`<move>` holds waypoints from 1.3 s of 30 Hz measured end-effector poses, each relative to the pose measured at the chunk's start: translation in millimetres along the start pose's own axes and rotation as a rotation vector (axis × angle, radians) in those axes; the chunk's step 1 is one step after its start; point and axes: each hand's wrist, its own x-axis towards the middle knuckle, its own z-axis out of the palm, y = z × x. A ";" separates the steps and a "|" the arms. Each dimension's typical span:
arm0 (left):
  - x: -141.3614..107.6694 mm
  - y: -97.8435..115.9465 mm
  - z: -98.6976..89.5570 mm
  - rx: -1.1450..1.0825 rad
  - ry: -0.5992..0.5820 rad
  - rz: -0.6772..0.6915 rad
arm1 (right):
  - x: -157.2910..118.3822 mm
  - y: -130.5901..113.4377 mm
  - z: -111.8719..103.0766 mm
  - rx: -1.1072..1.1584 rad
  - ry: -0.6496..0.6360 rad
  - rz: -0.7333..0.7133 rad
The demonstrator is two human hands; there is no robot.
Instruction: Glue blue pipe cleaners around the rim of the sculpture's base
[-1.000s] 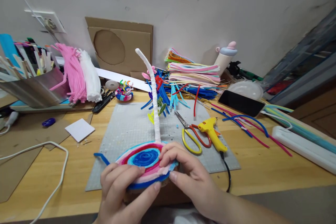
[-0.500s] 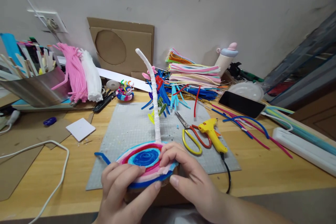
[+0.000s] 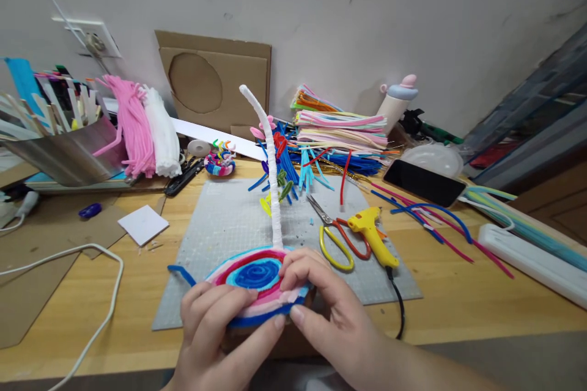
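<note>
Between my hands is a round disc (image 3: 255, 274) of coiled pipe cleaners, blue in the middle with rings of light blue, red and pink. A white wrapped stem (image 3: 274, 189) rises from its far edge and bends left at the top. My left hand (image 3: 220, 327) is closed on the near left side, fingers on top, thumb at the front rim. My right hand (image 3: 328, 302) grips the right side, its thumb pressing a dark blue pipe cleaner (image 3: 261, 317) that runs along the front rim. A blue end (image 3: 181, 274) sticks out at the left.
Scissors (image 3: 337, 244) and a yellow glue gun (image 3: 373, 235) lie on the grey cutting mat (image 3: 215, 214). Pipe cleaner bundles (image 3: 339, 128) are piled behind. A phone (image 3: 424, 182) and a power strip (image 3: 527, 263) are at right, a white cable (image 3: 112, 299) at left.
My right thumb has shifted slightly left along the front rim, closer to the left thumb. Both hands keep hold of the disc, and the view has moved a little.
</note>
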 end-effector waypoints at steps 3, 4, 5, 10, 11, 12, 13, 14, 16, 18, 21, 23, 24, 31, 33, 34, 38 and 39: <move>2.2 2.4 2.2 0.004 0.023 -0.031 | -3.9 -0.5 -3.1 -0.077 -0.013 -0.091; 3.0 3.3 3.2 0.002 0.024 -0.042 | -5.4 -0.1 -4.7 -0.115 -0.015 -0.120; 4.0 4.1 4.2 -0.002 0.021 -0.051 | -6.7 0.5 -6.7 -0.157 -0.018 -0.146; 14.5 7.8 8.3 0.016 -0.007 -0.048 | -9.5 8.2 -19.1 -0.374 -0.035 -0.316; 17.6 8.6 8.7 0.024 -0.013 -0.042 | -9.4 10.4 -21.3 -0.422 -0.025 -0.366; 20.6 9.5 9.0 0.026 -0.013 -0.040 | -9.2 12.5 -23.2 -0.467 -0.007 -0.415; 23.5 10.3 9.2 0.024 -0.003 -0.042 | -9.1 14.7 -24.8 -0.508 0.013 -0.454; 26.1 11.1 9.4 0.022 0.012 -0.049 | -8.9 16.6 -26.0 -0.542 0.032 -0.483; 29.7 12.1 9.8 0.010 0.026 -0.072 | -8.7 19.8 -27.6 -0.600 0.054 -0.508; 31.5 12.1 10.6 0.000 0.021 -0.097 | -8.5 21.6 -28.2 -0.647 0.063 -0.517; 31.8 10.8 12.6 -0.016 0.013 -0.104 | -7.5 21.5 -28.0 -0.680 0.074 -0.508; 31.2 9.8 13.9 -0.027 0.016 -0.106 | -6.3 20.2 -27.3 -0.687 0.073 -0.490; 30.9 9.5 14.4 -0.031 0.017 -0.110 | -5.8 19.3 -26.9 -0.690 0.073 -0.481; 32.4 6.0 5.7 -0.071 0.005 -0.115 | -4.8 15.3 -27.9 -0.687 0.063 -0.451; 36.2 1.8 0.1 -0.047 -0.008 -0.131 | -5.5 15.3 -29.6 -0.676 0.058 -0.447; 38.3 -0.7 -2.8 -0.024 -0.013 -0.140 | -5.9 15.5 -30.6 -0.670 0.059 -0.448; 37.2 -6.9 -16.0 0.030 -0.018 -0.122 | -7.1 17.4 -34.6 -0.647 0.047 -0.433; 32.0 -6.0 -19.9 0.055 0.011 -0.096 | -7.2 18.0 -35.5 -0.641 0.038 -0.428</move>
